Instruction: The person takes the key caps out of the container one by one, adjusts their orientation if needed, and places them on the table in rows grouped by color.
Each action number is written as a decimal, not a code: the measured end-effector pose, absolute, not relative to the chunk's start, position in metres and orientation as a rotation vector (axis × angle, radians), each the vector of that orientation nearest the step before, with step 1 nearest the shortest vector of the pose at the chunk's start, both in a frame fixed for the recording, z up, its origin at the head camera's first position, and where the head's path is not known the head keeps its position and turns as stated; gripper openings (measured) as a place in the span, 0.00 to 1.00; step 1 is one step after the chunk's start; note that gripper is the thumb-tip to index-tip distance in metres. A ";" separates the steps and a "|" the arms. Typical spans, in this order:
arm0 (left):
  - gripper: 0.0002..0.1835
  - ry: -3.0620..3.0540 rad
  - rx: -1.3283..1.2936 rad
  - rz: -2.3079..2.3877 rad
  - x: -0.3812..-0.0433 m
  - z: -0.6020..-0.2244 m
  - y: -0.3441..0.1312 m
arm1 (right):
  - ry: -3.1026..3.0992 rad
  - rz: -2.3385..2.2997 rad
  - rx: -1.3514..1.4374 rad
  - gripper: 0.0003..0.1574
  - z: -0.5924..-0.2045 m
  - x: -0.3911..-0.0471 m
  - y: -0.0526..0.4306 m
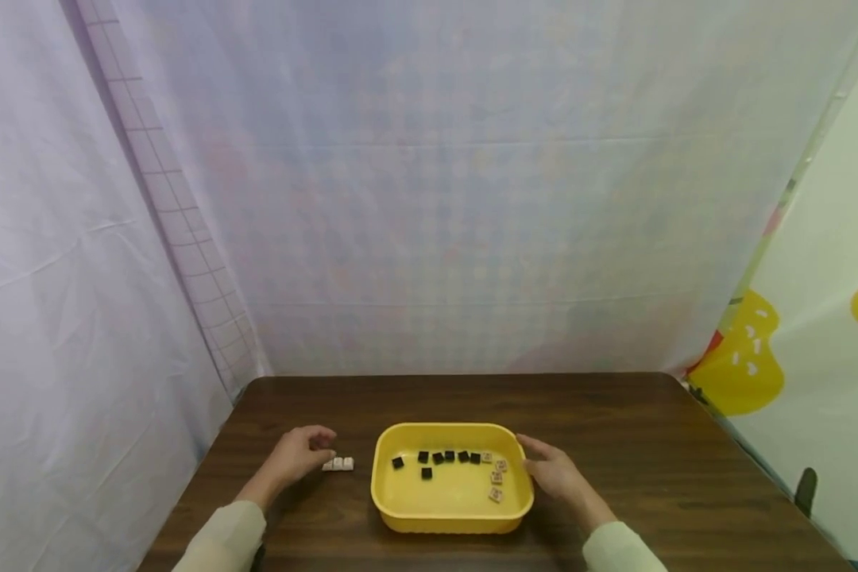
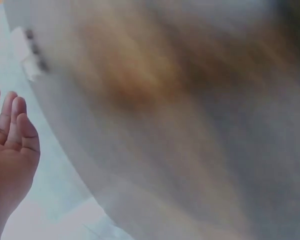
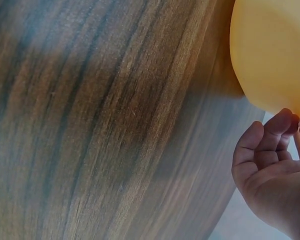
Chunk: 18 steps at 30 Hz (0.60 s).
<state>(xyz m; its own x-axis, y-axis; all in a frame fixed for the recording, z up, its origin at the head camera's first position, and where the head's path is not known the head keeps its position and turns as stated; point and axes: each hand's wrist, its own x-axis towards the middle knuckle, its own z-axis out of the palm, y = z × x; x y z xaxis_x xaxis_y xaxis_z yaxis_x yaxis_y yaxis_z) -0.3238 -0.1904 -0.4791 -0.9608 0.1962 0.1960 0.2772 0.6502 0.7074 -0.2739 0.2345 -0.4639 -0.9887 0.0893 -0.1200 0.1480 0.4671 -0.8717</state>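
My left hand [image 1: 302, 454] hovers at a row of small white square pieces [image 1: 338, 464] on the table. In the left wrist view, its slightly bent fingers [image 2: 15, 120] are apart from the white row [image 2: 31, 57], which shows dark spots along one side. With fingers and thumb, my right hand [image 1: 552, 475] pinches the right rim of a yellow plastic tub [image 1: 439, 524]. The right wrist view shows the tub's wall [image 3: 270, 55] above that hand [image 3: 270, 170]. Inside the tub lie several small black squares [image 1: 427, 473] and several pale squares with brownish marks [image 1: 496, 494].
A dark wood-grain table [image 1: 579, 413] bears everything. Pale curtains [image 1: 457, 238] hang behind it and a white one [image 1: 79, 318] on the left. A white sheet with yellow shapes [image 1: 743, 357] hangs at the right.
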 end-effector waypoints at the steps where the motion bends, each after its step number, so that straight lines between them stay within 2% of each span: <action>1: 0.14 -2.757 -0.399 -1.212 -0.324 -0.476 -0.186 | 2.637 -1.584 0.216 0.31 -0.464 -0.274 0.234; 11: 0.13 -2.719 -0.515 -1.351 -0.323 -0.445 -0.119 | 2.657 -1.537 0.178 0.31 -0.463 -0.276 0.234; 18: 0.14 -2.739 -0.657 -1.422 -0.316 -0.440 -0.073 | 2.645 -1.505 0.199 0.31 -0.463 -0.277 0.236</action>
